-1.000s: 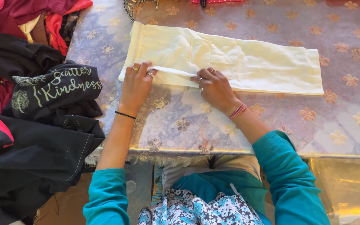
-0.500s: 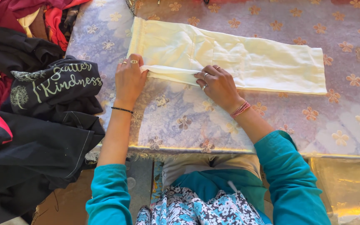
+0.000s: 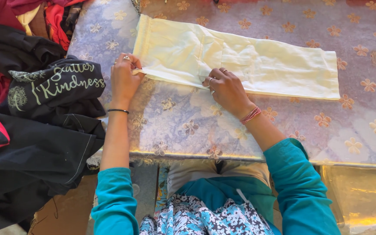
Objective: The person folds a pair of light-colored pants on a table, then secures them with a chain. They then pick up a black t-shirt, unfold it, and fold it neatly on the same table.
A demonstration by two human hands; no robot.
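A: While your left hand (image 3: 124, 78) pinches the near hem of the pale cream folded cotton trousers (image 3: 236, 61) at nine o'clock, where's the other?

B: Your right hand (image 3: 225, 87), at six o'clock, presses with curled fingers on that fold. Uneven tension would likely skew the crease across the lilac flowered tablecloth (image 3: 183, 126).

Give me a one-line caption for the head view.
Both hands, left and right, press the near edge of cream trousers on a floral tablecloth.
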